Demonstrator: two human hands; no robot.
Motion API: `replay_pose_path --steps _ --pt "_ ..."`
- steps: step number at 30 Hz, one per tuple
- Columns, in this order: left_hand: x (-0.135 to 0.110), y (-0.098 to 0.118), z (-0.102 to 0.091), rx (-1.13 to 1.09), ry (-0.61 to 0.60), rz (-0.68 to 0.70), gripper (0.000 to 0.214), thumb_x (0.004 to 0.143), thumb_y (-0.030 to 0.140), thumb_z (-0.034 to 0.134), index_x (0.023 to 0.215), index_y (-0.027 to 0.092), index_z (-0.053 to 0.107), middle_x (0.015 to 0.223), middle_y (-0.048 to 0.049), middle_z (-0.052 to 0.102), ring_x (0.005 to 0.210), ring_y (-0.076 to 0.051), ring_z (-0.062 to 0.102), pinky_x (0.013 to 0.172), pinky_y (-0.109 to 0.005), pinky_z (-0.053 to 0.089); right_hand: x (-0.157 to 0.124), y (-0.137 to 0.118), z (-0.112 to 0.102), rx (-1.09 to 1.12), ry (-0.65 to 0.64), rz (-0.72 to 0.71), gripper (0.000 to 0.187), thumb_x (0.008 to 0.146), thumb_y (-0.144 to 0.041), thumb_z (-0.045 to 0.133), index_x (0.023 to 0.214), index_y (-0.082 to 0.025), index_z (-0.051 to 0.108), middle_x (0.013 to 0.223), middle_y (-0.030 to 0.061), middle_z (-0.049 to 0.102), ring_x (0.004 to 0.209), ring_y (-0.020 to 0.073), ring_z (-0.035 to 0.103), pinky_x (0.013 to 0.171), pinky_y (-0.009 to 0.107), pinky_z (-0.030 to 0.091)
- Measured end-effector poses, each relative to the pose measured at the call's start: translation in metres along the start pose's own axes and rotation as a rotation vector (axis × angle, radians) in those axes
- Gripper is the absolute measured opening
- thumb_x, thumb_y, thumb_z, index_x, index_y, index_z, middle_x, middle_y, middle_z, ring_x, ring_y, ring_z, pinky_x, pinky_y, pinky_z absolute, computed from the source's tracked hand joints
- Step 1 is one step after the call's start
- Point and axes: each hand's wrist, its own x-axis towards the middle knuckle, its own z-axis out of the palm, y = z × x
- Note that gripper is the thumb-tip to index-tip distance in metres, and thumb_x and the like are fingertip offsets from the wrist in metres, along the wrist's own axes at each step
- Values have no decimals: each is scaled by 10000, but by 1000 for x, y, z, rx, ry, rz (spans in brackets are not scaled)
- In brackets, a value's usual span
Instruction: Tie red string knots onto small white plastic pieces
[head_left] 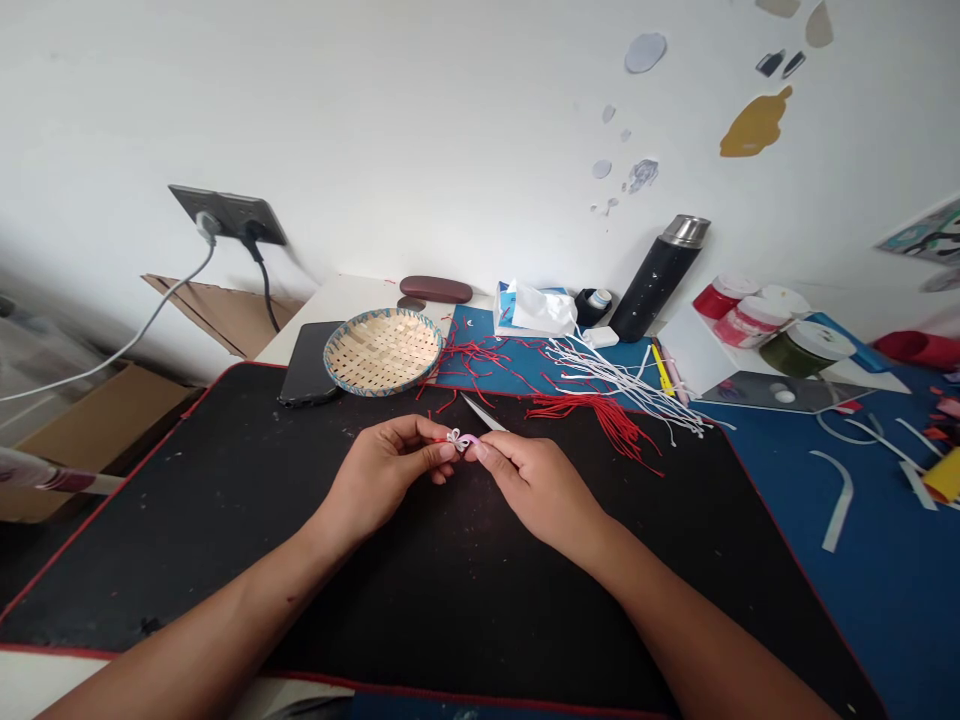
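Note:
Above the black mat, my left hand pinches a small looped knot of white cord between thumb and fingers, with a bit of red beside it. My right hand is closed, thumb against fingers, on a short curved pink-purple piece that meets the knot. Its kind is too small to make out. Just behind the fingertips lies a pointed metal blade, its rear part hidden by my right hand. Bundles of red cords and white cords lie to the right of it.
A woven bamboo basket overlaps a dark phone-like slab at the back left. Behind the mat are a brown case, a tissue pack and a black thermos. Cord spools stand at right.

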Motion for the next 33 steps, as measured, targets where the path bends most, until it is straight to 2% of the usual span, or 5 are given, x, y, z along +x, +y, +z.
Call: replay_pose_path --steps 5,10,16,28,33 --pt "2 -2 -2 9 -11 -13 328 664 419 947 785 157 791 726 -49 759 624 -152 659 605 -260 556 0 1 0 -84 2 -7 394 1101 -415 425 917 -207 705 711 -2 624 617 139 497 610 285 296" --pt "2 -1 -2 -6 -14 -15 332 667 417 950 794 155 790 747 -55 769 643 -157 664 613 -264 560 1 1 -1 -40 -8 -12 380 1096 -399 447 875 -202 685 703 -16 598 626 132 487 612 281 287" --pt "1 -1 -1 -32 -22 -28 338 656 405 958 785 148 782 734 -53 767 646 -156 666 617 -263 560 0 0 -2 117 -41 21 357 1086 -381 455 1009 -199 753 800 3 682 697 140 570 663 262 365" --pt "2 -7 -4 -68 -42 -60 343 651 399 961 782 142 775 727 -57 761 635 -158 666 604 -266 558 1 4 3 328 -129 144 397 1063 -435 459 999 -175 752 622 -41 461 545 117 418 544 246 326" --pt "2 -8 -6 -67 -34 -70 345 635 390 972 771 141 776 734 -61 772 619 -145 657 593 -248 546 1 4 5 365 -147 169 392 1058 -441 467 993 -167 740 592 -50 450 522 113 418 530 242 324"
